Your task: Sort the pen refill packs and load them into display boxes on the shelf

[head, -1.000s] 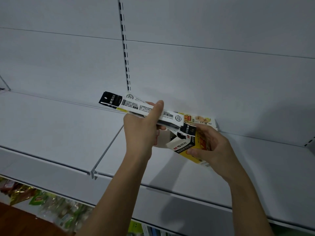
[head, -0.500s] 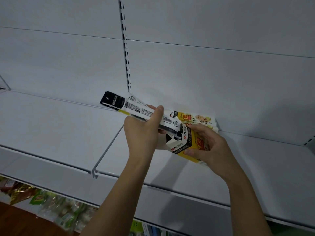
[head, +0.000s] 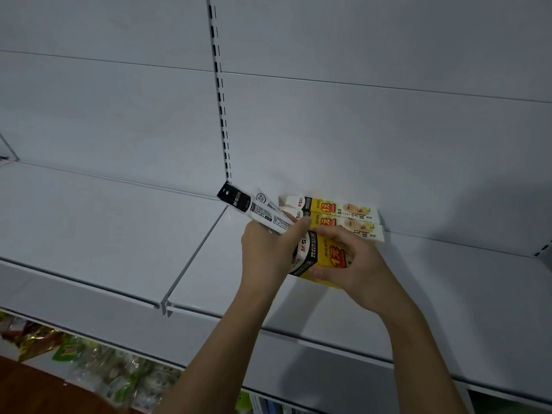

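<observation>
Down low at the left, bright snack bags (head: pixel 89 366) under the white shelf (head: pixel 89 234). Higher up, two hands over the shelf. Left hand (head: pixel 265 255) curled tight round some long refill packs (head: pixel 260 209), black ends sticking up to the left. Right hand (head: pixel 355 264) wrapped round a yellow box (head: pixel 325 252), packs going into its open end. Just behind, touching the back wall (head: pixel 328 130), two more boxes (head: pixel 343 216) lying flat, side by side.

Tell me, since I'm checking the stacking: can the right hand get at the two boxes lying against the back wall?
Probably yes. The right hand is just in front of the two boxes, nothing between, though it grips the yellow box.
</observation>
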{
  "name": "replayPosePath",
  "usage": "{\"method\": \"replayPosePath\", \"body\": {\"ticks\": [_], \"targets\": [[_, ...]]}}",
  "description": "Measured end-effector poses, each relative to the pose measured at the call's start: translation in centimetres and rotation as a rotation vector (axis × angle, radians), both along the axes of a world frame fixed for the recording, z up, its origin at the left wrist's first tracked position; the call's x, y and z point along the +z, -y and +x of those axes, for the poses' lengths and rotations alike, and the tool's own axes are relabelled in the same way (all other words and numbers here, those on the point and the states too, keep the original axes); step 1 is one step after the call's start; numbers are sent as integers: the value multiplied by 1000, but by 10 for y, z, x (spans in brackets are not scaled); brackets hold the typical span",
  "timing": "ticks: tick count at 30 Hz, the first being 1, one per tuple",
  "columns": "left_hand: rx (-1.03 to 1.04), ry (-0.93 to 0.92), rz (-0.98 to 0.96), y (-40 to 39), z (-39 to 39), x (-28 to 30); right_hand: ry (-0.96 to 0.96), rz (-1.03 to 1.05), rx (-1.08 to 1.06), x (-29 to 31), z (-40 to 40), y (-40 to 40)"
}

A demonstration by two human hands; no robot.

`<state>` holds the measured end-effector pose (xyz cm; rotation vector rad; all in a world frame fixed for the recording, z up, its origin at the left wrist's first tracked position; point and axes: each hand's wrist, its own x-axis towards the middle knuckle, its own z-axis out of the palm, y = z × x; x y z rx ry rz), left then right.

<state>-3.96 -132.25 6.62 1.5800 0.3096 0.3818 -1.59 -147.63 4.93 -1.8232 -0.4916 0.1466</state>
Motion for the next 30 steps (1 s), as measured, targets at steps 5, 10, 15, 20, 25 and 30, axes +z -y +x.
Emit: {"method": "replayPosePath", "body": {"ticks": [5,10,15,20,25,30], "targets": [[-176,-46,-190,-22,-2,8,-13,8,-31,1,6,3],[-48,-59,-239,-44,4,4,-16,-27,-41,-4,11,1],[-151,-71,-130,-40,1,-2,-12,-101,-71,-9,14,-5],[-58,-67,147,-44,0,-10,1,-209,-107,-14,14,-5],[-50,-14,109,-59,3,-21,-5,-224,-123,-17,16,-4],[-162,-73,129,-44,4,-30,18,-288,-128,-21,16,-10]]}}
